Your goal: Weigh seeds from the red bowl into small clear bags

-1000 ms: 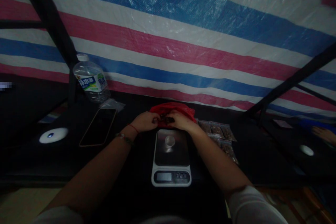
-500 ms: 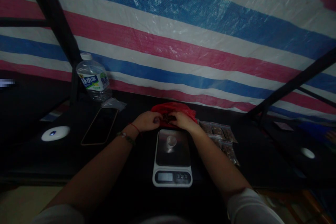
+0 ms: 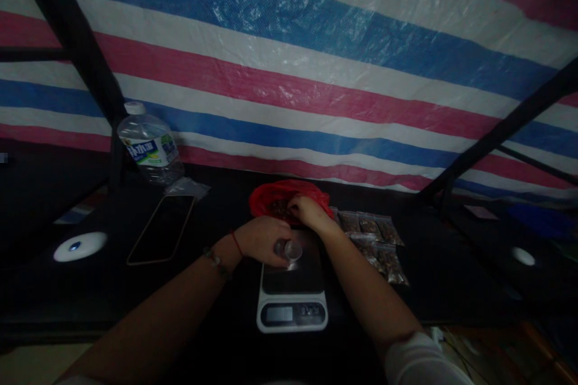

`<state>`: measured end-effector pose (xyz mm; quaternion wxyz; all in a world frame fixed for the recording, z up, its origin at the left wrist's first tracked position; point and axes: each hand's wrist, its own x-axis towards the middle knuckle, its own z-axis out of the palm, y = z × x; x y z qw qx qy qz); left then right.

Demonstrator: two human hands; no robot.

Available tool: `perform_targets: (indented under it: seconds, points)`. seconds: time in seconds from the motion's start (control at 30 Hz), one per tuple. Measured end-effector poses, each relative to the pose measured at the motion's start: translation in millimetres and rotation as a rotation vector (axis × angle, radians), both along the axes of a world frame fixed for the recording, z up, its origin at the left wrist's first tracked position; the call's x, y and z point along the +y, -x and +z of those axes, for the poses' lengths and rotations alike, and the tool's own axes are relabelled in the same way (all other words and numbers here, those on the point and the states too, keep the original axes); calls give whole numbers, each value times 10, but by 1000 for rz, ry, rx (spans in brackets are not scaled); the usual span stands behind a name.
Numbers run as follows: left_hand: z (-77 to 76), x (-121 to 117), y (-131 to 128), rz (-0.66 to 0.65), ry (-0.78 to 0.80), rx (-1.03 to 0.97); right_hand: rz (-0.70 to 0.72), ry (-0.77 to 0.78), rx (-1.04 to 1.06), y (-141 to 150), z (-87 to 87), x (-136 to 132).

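Observation:
A white kitchen scale [image 3: 292, 298] with a dark platform sits on the black table in front of me. My left hand [image 3: 262, 240] is closed around a small clear cup [image 3: 289, 249] over the scale's platform. Behind the scale lies a red plastic bag [image 3: 271, 197] holding small brown pieces. My right hand [image 3: 307, 212] reaches into the bag's mouth with its fingers curled on the contents; what they pinch is too dark to make out.
A row of small clear packets of brown bits [image 3: 374, 239] lies right of the scale. A phone [image 3: 161, 237], a water bottle [image 3: 147, 144] and a white puck light [image 3: 80, 246] are on the left. A striped tarp hangs behind.
My left hand left the red bag, came back toward me and closed on the clear cup on the scale. My right hand stayed at the bag. The camera tilted slightly.

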<state>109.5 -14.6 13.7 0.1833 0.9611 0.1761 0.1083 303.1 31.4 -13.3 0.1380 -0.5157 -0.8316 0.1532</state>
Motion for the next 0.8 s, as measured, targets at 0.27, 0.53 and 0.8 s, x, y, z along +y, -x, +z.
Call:
perform_targets:
  seconds: [0.27,0.53,0.8]
  points:
    - [-46,139,69,241,-8,-97,-60,-97,163,-36,16,-107]
    - [-211,316,31,581,-55,-45,-35,-275,427,119,218,-290]
    - [-251,344,1,615,-54,-8,126,-236,319,209,315,-334]
